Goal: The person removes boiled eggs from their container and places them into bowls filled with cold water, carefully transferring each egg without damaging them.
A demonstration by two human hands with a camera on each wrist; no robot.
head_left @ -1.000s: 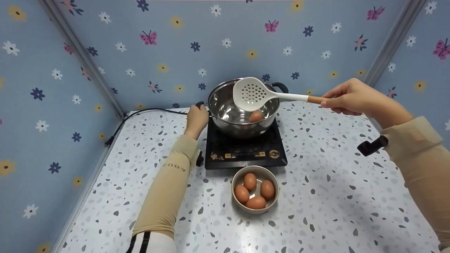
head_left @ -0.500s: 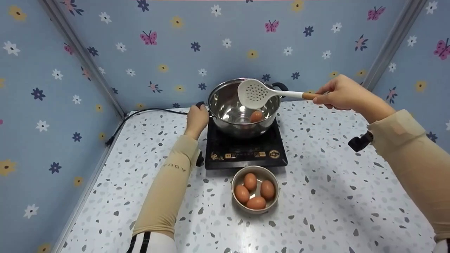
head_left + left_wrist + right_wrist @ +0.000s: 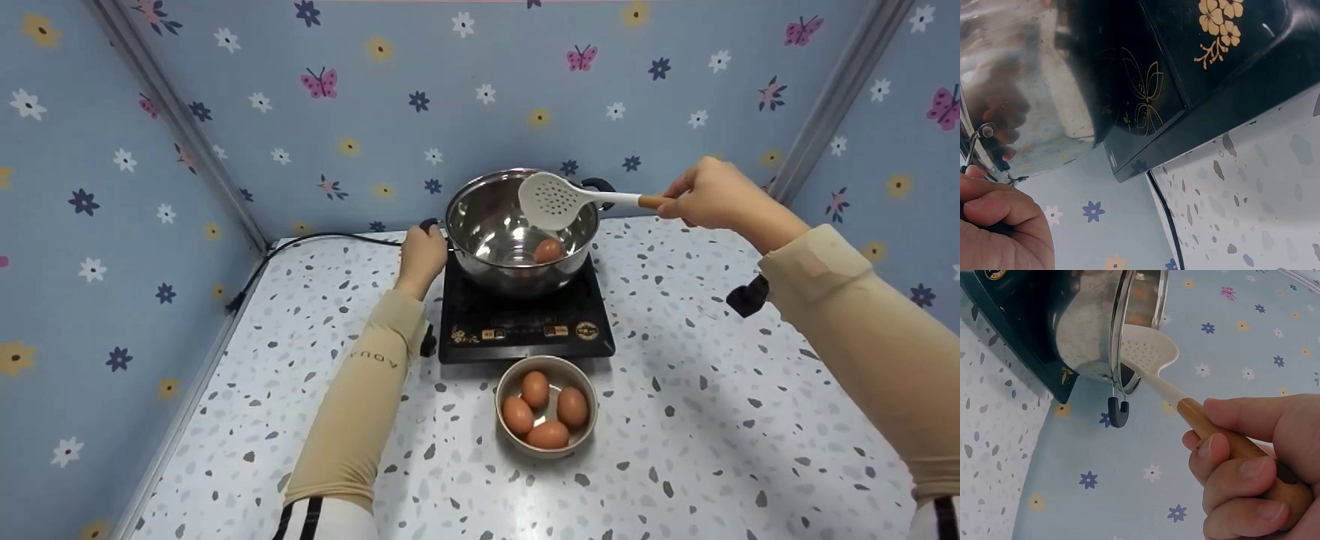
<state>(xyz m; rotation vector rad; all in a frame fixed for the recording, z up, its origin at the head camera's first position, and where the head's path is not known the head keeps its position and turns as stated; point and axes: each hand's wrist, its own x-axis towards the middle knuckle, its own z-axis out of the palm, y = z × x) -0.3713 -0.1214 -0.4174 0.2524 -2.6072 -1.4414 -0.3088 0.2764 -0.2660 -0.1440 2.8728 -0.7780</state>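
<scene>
My left hand (image 3: 423, 256) grips the black left handle of a steel pot (image 3: 487, 267); in the left wrist view, the fingers (image 3: 1005, 207) curl round that handle. My right hand (image 3: 712, 196) holds the wooden handle of a white skimmer (image 3: 553, 201), fingers wrapped round it in the right wrist view. The skimmer's perforated head hangs tilted over the pot's opening, near the right side. One brown egg (image 3: 548, 250) lies inside the pot, below the skimmer head. I see no egg on the skimmer.
The pot stands on a black induction cooker (image 3: 525, 346), its cord (image 3: 330, 233) running left. In front is a bowl (image 3: 592, 420) with several brown eggs (image 3: 548, 434). Patterned walls (image 3: 480, 67) enclose the speckled table (image 3: 697, 450) at the back and sides.
My right hand has moved to the left, and the skimmer head has shifted slightly right and down over the pot. My left hand stays on the pot handle.
</scene>
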